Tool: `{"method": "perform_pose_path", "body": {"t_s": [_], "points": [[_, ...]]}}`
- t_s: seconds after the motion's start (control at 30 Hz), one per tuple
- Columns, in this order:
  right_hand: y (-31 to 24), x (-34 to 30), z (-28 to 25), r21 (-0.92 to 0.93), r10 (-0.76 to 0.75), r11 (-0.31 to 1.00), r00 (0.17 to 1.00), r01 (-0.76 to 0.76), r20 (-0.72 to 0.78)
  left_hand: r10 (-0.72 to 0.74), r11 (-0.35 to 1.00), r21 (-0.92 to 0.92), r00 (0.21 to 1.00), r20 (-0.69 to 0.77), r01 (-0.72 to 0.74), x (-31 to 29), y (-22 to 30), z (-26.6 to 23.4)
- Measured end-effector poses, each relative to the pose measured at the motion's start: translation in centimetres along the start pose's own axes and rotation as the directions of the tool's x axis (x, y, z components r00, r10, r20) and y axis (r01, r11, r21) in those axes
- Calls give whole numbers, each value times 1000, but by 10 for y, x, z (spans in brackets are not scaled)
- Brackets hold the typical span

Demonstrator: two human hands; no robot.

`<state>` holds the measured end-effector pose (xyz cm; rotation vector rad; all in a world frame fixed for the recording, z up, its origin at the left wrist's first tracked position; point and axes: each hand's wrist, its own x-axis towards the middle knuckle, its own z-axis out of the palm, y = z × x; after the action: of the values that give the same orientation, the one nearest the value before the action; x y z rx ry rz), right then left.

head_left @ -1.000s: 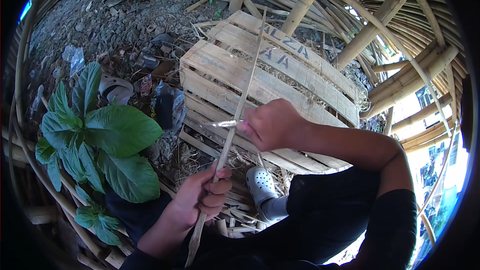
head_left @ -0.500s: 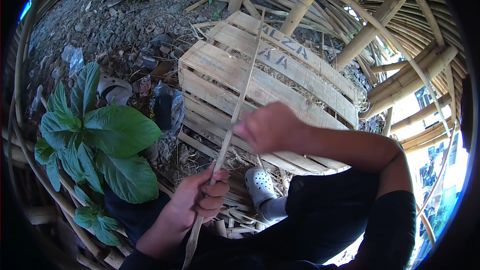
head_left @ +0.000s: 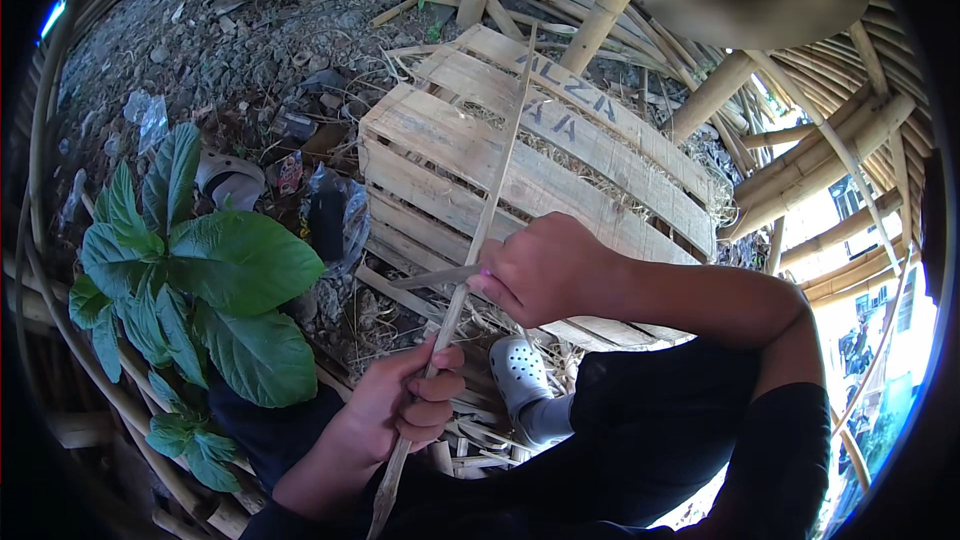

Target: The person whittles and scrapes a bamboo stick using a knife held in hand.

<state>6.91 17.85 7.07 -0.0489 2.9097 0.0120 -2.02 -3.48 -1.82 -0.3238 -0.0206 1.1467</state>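
Note:
A long thin bamboo strip (head_left: 495, 195) runs from my lap up over the wooden crate. My left hand (head_left: 405, 408) is closed around its lower part. My right hand (head_left: 540, 270) grips a knife whose blade (head_left: 430, 277) lies sideways against the strip, just above my left hand. The knife's handle is hidden inside my right fist.
A slatted wooden crate (head_left: 590, 155) lies ahead on gravel and straw. A leafy green plant (head_left: 200, 290) stands at left. My foot in a white perforated clog (head_left: 518, 370) rests below the crate. Bamboo poles (head_left: 800, 180) curve around the right and far side.
My right hand with the knife has slid slightly down the strip toward my left hand. The strip stays in much the same line.

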Motion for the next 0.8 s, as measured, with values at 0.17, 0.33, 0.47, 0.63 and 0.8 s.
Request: {"method": "perform_pose_path", "body": {"t_s": [0.17,0.33,0.47,0.63,0.8], "points": [[49,14,1,-106,224,964,959,-245,-175,18,999,45,1000,-15,-17,-1,1,4],[48,8,5,-99,103,989,991,-110,-80,-18,1000,-2,1000,23,18,-1,0,0],[74,5,-6,-201,214,954,975,-221,-55,5,1000,26,1000,-1,-5,-1,0,2],[80,1,6,-96,70,993,996,-74,-49,-21,999,-32,999,25,22,1,0,2],[86,3,-8,-216,154,966,988,-144,32,6,999,-49,1000,5,-5,1,-2,2]]}}
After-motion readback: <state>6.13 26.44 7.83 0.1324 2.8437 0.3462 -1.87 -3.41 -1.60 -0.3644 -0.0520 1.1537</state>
